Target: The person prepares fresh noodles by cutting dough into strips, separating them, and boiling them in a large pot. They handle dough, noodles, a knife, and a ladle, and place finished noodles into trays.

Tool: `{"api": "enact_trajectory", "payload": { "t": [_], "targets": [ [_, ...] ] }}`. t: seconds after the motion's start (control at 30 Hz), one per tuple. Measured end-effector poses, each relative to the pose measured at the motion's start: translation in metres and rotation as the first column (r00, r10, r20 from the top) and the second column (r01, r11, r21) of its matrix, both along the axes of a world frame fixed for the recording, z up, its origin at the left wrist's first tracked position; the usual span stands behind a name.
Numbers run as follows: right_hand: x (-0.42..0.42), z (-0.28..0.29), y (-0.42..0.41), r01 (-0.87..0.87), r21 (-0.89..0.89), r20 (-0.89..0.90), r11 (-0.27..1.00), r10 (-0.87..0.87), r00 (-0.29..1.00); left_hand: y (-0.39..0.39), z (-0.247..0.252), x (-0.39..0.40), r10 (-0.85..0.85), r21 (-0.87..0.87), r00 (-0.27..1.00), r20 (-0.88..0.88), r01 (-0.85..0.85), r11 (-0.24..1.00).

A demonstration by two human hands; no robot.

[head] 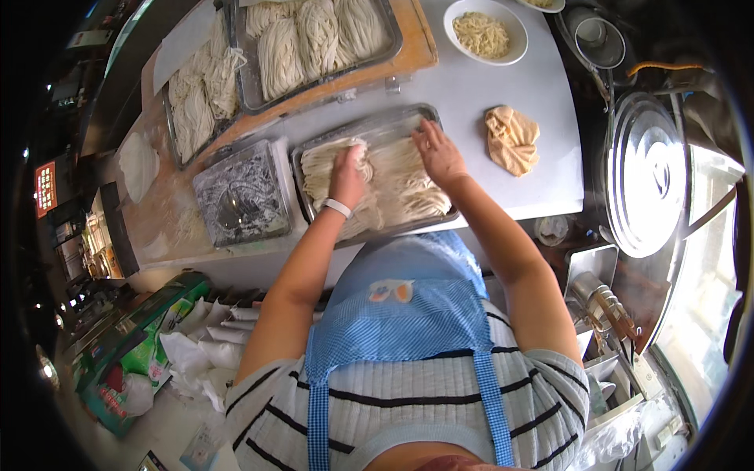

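A metal tray (402, 125) of raw noodles (321, 171) lies on the counter right before me, and both hands are over it. My left hand (349, 176), with a white band at the wrist, reaches down onto the noodles left of the middle. Its fingers curl against the strands, but blur hides whether it grips any. At the tray's right part, my right hand (439, 156) is held with its fingers apart, close to the far right corner. More noodles (427, 203) lie below it along the near edge. The strands between my hands are blurred.
Left of the tray stands a flour-dusted metal container (242, 194). Beyond are noodle trays (250, 88) on a wooden board (421, 35). A white bowl of noodles (512, 53) and a yellow cloth (511, 141) are to the right, near a large round metal lid (648, 176).
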State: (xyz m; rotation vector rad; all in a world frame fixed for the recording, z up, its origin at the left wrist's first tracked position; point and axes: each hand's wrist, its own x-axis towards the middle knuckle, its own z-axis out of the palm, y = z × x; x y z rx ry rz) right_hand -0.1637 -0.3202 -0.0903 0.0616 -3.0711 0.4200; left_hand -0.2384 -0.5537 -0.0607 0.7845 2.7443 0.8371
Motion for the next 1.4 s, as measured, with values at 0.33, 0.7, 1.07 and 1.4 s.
{"api": "enact_trajectory", "payload": {
  "t": [0.33, 0.7, 1.07, 1.4],
  "targets": [
    [0.190, 0.060, 0.056, 0.458, -0.307, 0.064, 0.834, -0.462, 0.885, -0.054, -0.026, -0.016, -0.053, 0.046, 0.998, 0.025, 0.052, 0.998],
    [0.318, 0.088, 0.122, 0.724, -0.301, 0.063, 0.621, -0.745, 0.664, -0.038, -0.013, -0.028, -0.210, -0.118, 0.973, 0.096, 0.220, 0.968],
    [0.371, 0.016, 0.503, 0.705, -0.106, -0.251, 0.701, -0.705, 0.663, -0.009, -0.011, -0.002, 0.043, -0.235, 0.998, -0.044, -0.052, 0.971],
    [0.309, 0.037, 0.625, 0.661, 0.268, 0.315, 0.701, -0.712, 0.627, 0.055, 0.017, 0.047, 0.463, -0.443, 0.886, -0.027, -0.426, 0.789]
  ]
}}
